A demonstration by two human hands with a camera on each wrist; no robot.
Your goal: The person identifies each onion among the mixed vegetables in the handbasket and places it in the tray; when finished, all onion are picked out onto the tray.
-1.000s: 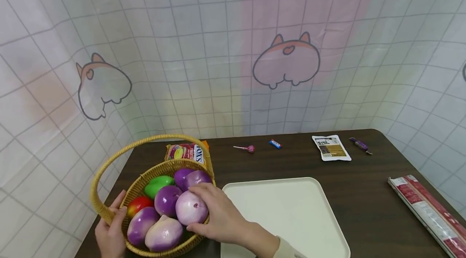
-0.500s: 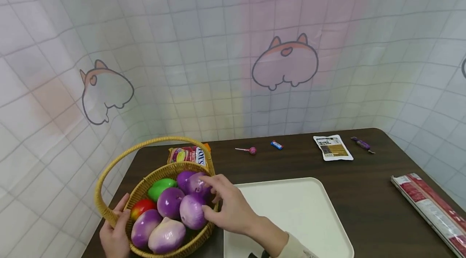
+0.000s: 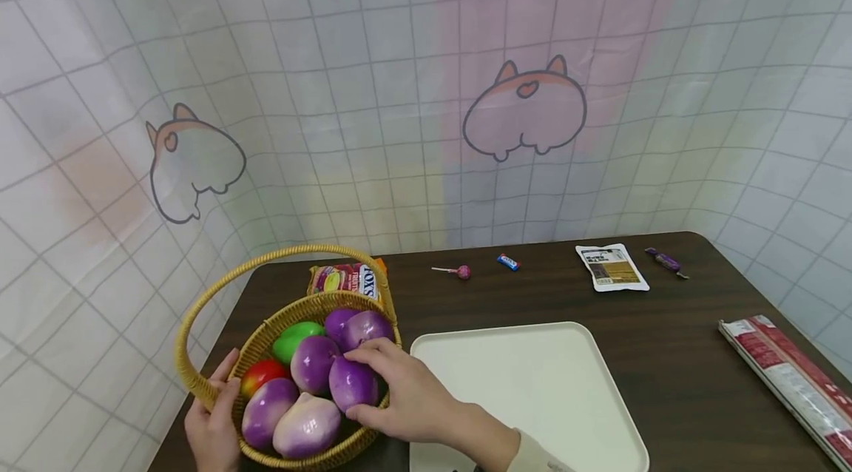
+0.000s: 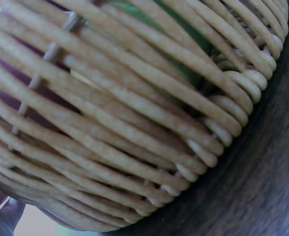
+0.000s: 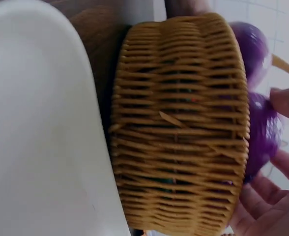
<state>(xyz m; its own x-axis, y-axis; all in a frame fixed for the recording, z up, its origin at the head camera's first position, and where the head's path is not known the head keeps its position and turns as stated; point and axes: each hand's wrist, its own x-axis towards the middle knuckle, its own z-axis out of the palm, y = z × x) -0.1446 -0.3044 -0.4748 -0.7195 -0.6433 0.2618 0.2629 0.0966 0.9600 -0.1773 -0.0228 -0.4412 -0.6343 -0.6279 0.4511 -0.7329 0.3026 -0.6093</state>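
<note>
The yellow wicker basket (image 3: pixel 319 303) holds several glossy purple-and-white onions, a green pepper-like piece (image 3: pixel 296 339) and a red-orange fruit (image 3: pixel 262 377). My left hand (image 3: pixel 214 420) grips the basket's left rim by the handle base, thumb over the edge. My right hand (image 3: pixel 406 394) holds a purple onion (image 3: pixel 351 385) at the basket's right side, between thumb and fingers. In the right wrist view this onion (image 5: pixel 263 135) shows above the rim, thumb on one side and fingertips on the other. The left wrist view is filled by the woven basket wall (image 4: pixel 120 113).
A cream tray (image 3: pixel 506 376) lies right beside the basket. Along the table's back are a Fox's candy bag (image 3: pixel 342 280), a lollipop (image 3: pixel 462 272), a small blue candy (image 3: pixel 509 262), a white pouch (image 3: pixel 612 268) and a purple-wrapped candy (image 3: pixel 665 262). A long red-white package (image 3: pixel 792 383) lies far right.
The onion at my right hand has turned from its pale, spotted end to a deeper purple side. My fingers loosened off it half a second ago and now hold it again. The left hand keeps its grip.
</note>
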